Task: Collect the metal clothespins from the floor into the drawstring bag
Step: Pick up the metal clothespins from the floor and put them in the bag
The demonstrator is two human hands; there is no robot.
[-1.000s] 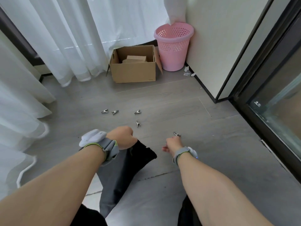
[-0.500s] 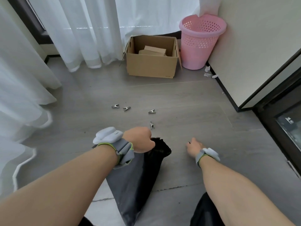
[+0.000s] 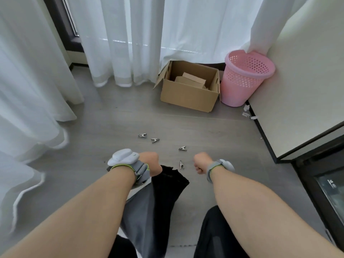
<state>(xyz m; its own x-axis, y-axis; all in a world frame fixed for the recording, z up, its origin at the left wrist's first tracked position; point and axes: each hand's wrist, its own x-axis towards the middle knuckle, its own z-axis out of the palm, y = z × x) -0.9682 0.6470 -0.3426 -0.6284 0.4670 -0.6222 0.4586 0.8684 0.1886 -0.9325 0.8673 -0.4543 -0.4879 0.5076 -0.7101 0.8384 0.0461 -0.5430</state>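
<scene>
Several metal clothespins lie on the grey floor: a pair further out, one to the right, and one just beyond the bag's mouth. My left hand is clenched on the upper edge of the dark drawstring bag, which hangs open below it. My right hand is a closed fist just right of the nearest clothespin and of the bag's mouth. The clothespin it closed over is hidden inside the fist.
An open cardboard box and a pink perforated waste bin stand at the back by the white curtains. A white cabinet with a black base and a dark glass door line the right side. Paper scraps lie by the cabinet.
My right hand closed over the clothespin furthest right, which is gone from the floor, and moved left towards the bag. The view swung left and up. The left hand kept hold of the bag.
</scene>
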